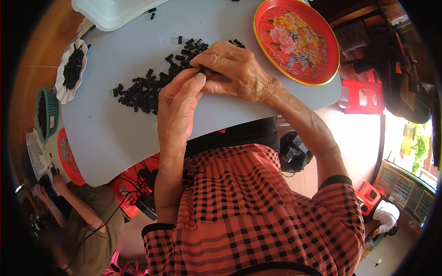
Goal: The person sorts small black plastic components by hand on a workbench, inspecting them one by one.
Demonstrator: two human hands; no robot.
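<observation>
My left hand and my right hand meet over the grey table, fingertips together. Both are closed in a pinch around a small black plastic part, mostly covered by the fingers. Beneath and beside the hands spreads a pile of small black plastic parts, short and spool-like. To the right of my right hand lies a round red tray with a gold rim and a flower print. Many small silvery metal pieces are scattered in it.
A white fluted dish of black pieces stands at the table's left edge. Beyond it are a green basket and another red tray. A white tub sits at the far left. A co-worker's arm shows lower left.
</observation>
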